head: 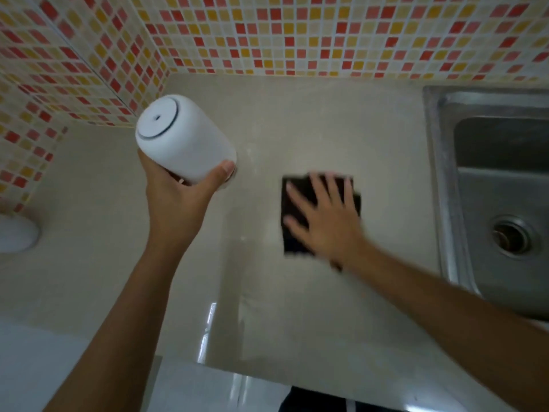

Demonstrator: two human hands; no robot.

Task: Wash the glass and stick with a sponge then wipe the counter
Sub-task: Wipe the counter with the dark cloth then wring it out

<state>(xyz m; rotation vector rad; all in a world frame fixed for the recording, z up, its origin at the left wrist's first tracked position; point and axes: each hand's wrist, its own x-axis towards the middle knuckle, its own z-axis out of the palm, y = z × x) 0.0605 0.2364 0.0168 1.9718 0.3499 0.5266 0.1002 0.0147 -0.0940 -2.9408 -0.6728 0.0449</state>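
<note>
Status: looks like the last step, wiping the worktop.

Landmark is the stainless steel sink (502,185) with round drain, set into the beige glossy stone worktop (297,120).

- Right hand (323,221): fingers spread flat, palm down, pressing a dark square cloth or scouring pad (292,233) onto the worktop just left of the sink. Grip is fully open and clasps nothing; it only pins the pad. The hand is motion-blurred, so I judge a wiping stroke is under way.
- Left hand (178,191): grip closed around the lower part of a white opaque cylindrical container (181,138) with a dark ring and a small hole on its top, held above the worktop, well left of the sink near the tiled corner. My read: it is lifted clear so the pad can pass beneath.
- Glass and stick: neither is visible. The sink basin shows as empty. Can't confirm from here that they are washed; their absence suggests that part is done and they sit out of frame.
- A white rounded object (15,233) sits on the worktop far left of the sink, cut off by the frame edge, can't identify.

Left to do, by my judgement: wipe the remaining worktop area to the left, then set the container back down. Surface shows glare near the front edge; can't tell wet from merely glossy.
</note>
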